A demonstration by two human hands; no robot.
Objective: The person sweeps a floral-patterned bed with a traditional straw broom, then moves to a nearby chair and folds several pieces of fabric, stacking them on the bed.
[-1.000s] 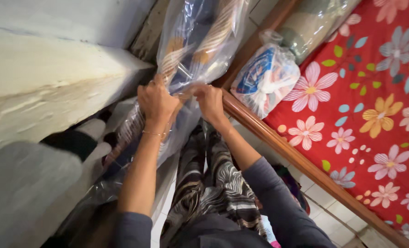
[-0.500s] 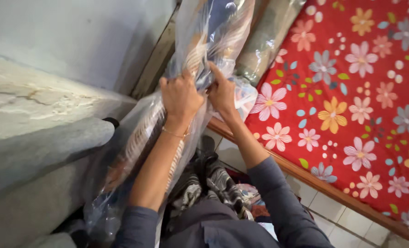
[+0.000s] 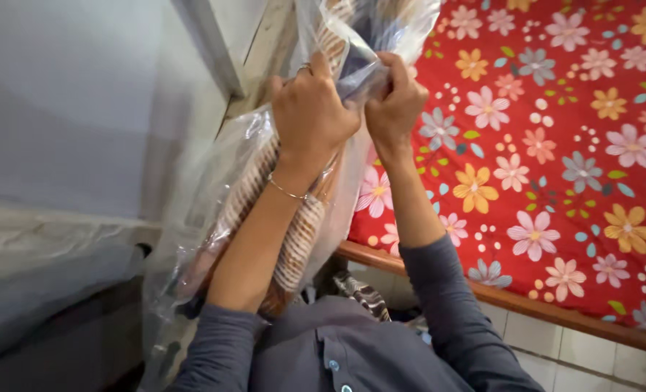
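Both of my hands grip a large clear plastic bag (image 3: pixel 214 196) with folded striped brown, white and blue fabric inside. My left hand (image 3: pixel 312 109), with a thin bracelet on the wrist, clutches the plastic near its upper part. Close beside it my right hand (image 3: pixel 395 105) is closed on the same bunched plastic. The bag hangs upright in front of my chest, and its top runs out of the frame. My sleeves are grey-blue.
A bed with a red flowered sheet (image 3: pixel 555 145) and a wooden side rail (image 3: pixel 526 305) lies to the right. A pale wall (image 3: pixel 68 109) and a wooden door frame (image 3: pixel 261 65) stand to the left. White floor tiles (image 3: pixel 584 363) show at the bottom right.
My hands have lifted the bag higher and pulled it closer to my body. The view has swung toward the bed, and the smaller packed bags by the rail are out of sight.
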